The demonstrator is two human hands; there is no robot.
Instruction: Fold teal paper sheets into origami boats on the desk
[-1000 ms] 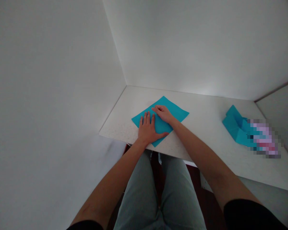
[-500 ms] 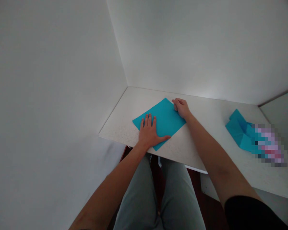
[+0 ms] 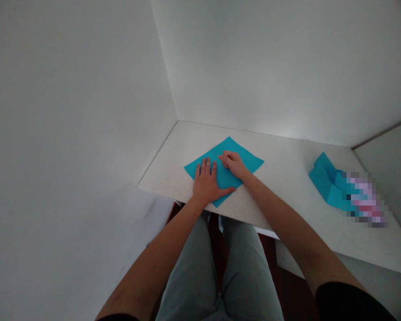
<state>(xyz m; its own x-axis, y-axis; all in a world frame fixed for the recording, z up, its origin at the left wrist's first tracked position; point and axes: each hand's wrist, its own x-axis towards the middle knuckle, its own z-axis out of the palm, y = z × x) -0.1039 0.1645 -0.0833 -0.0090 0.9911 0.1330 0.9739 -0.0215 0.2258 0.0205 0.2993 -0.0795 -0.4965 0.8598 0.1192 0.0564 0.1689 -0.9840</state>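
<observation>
A turquoise sheet of paper lies flat on the white table, turned like a diamond, its near corner at the table's front edge. My left hand lies flat on the sheet's near left part, fingers stretched out and pressing it down. My right hand rests on the middle of the sheet just right of the left hand's fingers, its fingers curled and pressed onto the paper. Neither hand lifts the sheet.
A folded turquoise paper shape sits at the table's right, beside a blurred patch. White walls close the table in at the left and back. My grey-trousered legs are below the front edge.
My right hand went out to the sheet's far right edge half a second ago and has come back to the middle beside my left hand. The left hand stayed put.
</observation>
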